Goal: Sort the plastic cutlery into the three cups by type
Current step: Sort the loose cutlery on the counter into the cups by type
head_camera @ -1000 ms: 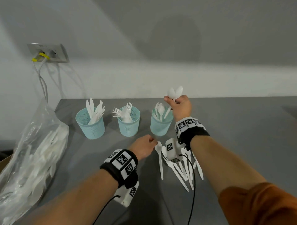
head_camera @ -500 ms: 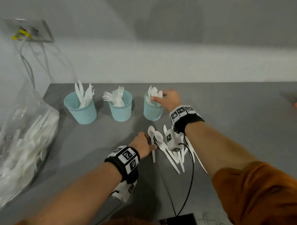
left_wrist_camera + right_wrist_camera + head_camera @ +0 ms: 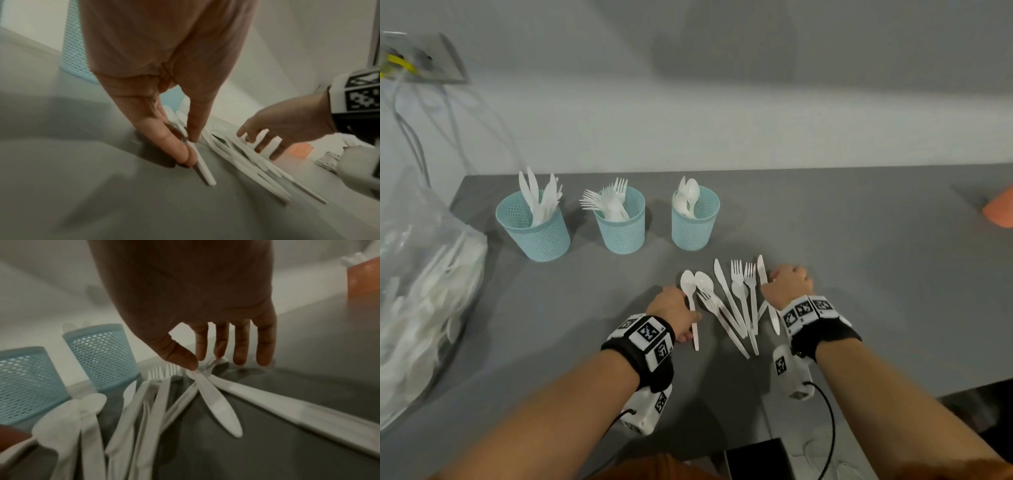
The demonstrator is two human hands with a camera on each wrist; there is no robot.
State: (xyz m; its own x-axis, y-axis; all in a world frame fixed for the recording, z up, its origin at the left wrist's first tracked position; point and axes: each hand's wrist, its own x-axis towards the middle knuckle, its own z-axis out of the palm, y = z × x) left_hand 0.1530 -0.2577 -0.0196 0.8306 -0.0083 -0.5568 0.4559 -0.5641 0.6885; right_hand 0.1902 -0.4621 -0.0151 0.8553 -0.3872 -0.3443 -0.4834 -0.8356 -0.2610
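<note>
Three blue mesh cups (image 3: 619,222) stand on the grey surface (image 3: 859,274), holding knives, forks and spoons. Near them lie two spoons, three forks and three knives. The left hand (image 3: 674,308) pinches one spoon's (image 3: 690,301) handle; the right hand (image 3: 787,284), fingers extended, touches a knife (image 3: 763,274).

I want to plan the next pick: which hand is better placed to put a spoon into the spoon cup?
Left, probably. The left hand already pinches the handle of a spoon lying on the table, on the pile's side nearest the spoon cup. The right hand is at a knife on the far side.
</note>
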